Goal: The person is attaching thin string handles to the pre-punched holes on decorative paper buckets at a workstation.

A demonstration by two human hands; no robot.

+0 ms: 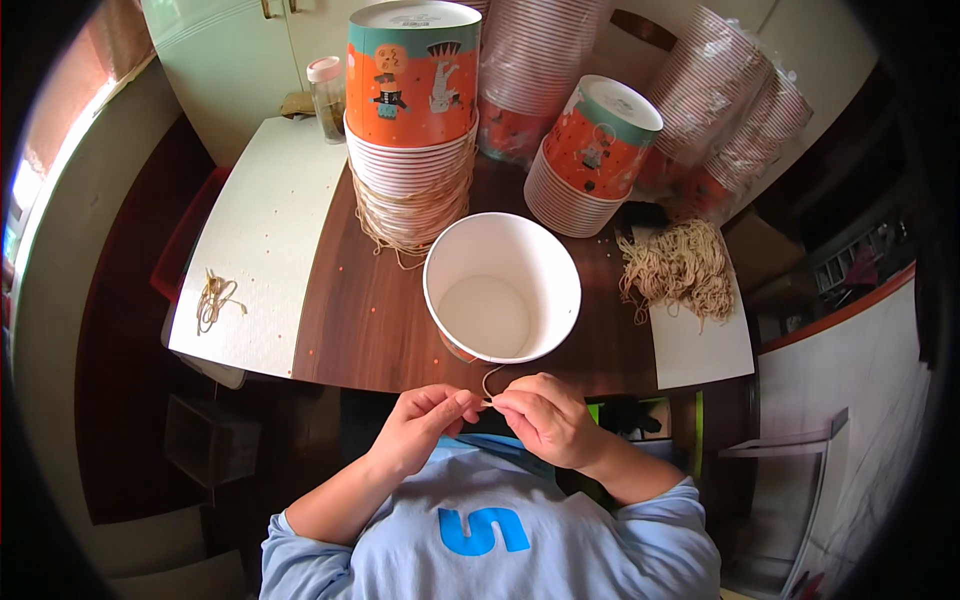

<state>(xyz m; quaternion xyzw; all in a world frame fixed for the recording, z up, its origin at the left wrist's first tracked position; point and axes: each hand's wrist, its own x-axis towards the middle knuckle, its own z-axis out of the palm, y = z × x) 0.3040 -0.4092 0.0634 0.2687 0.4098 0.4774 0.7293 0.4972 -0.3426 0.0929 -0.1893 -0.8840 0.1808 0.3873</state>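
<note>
Close to my body, just past the table's near edge, my left hand (425,422) and my right hand (552,418) meet with their fingertips pinched together. Between them is a thin beige cord (488,380), which curves up toward the white-lined paper bucket (502,288). That bucket stands at the table's front, its mouth tipped toward me and its inside bare. Only a sliver of its orange outer wall shows low on the near side. My fingers cover the cord's end, so I cannot see how it is knotted or threaded.
Behind the bucket rise an upside-down orange bucket stack (412,90) with cords around it and a shorter stack (592,155). Plastic-wrapped stacks (710,95) stand farther back. A cord heap (680,268) lies right, a small cord bundle (212,302) left, near a lidded jar (328,100).
</note>
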